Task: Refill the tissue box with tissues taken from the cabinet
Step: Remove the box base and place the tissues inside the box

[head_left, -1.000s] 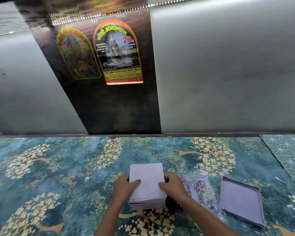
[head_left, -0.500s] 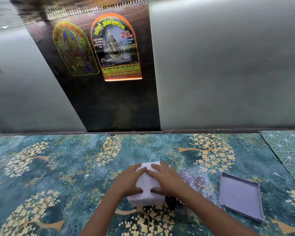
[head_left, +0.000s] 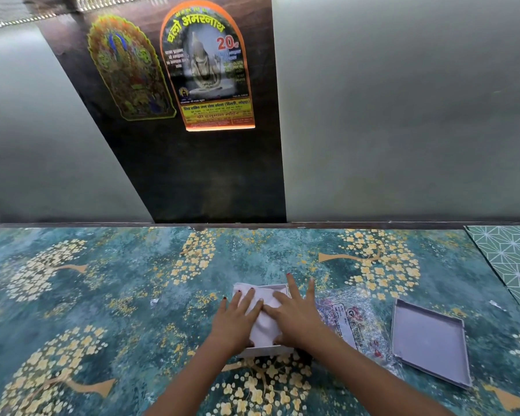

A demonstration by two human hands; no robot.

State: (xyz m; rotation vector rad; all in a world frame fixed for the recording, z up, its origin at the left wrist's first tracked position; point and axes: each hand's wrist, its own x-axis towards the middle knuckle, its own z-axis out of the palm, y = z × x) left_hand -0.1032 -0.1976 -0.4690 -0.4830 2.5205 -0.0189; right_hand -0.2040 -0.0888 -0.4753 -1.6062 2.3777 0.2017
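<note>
The tissues [head_left: 263,318] sit in the open white box [head_left: 267,350], a soft pale stack whose top sheet is rumpled and bulges a little over the far left corner of the box. Both hands lie flat on top: the left hand [head_left: 237,321] spread over the left half of the stack, the right hand [head_left: 294,315] over the right half with its fingers reaching past the far rim of the box. Neither hand is closed on anything; the fingers are apart and the palms press down. To my eye this is the packing-down step, with the stack nearly seated. The tissues look feather-light and limp, so they will crease, bunch or spring up again if let go quickly; they would be best taken by the whole stack from its two sides, or pushed with flat palms as here, not pinched at one sheet. The box looks like thin card, light enough to slide on the patterned counter [head_left: 102,295], so it may want steadying at its walls. Just right of the box lies a crinkled clear wrapper [head_left: 351,322], and beyond that, farther right, the shallow grey lid [head_left: 430,340] lies with its inside up, apart from the box. Behind the box, past the counter's far edge, a dark panel carries two stickers [head_left: 207,67].
</note>
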